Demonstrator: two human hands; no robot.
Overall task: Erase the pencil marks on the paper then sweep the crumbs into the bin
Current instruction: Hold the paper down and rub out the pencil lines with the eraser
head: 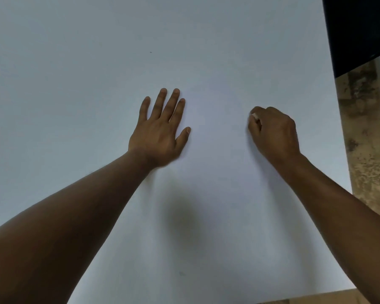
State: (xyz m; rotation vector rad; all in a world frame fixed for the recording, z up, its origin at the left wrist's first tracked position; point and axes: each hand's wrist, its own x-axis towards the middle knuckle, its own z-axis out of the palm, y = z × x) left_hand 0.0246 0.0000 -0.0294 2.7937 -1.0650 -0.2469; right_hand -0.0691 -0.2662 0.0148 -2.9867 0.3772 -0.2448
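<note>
— Paper [206, 51], where does it lie?
— Large white sheet, covering nearly all of the mottled brown worktop [364, 132], which shows only past the paper's right edge and near corner.
— And the hands?
— Left hand [160, 132] rests flat on the paper's middle, fingers spread. Right hand [272, 130], nearer the paper's right edge, curls around a small white eraser [254, 116], mostly hidden by the fingers.
— Anything else?
— A dark object [360, 29] beyond the paper's far right corner, cut off. Two tiny specks on the paper; pencil marks too faint to tell.

Hands [160, 132] on white paper [217, 62]
</note>
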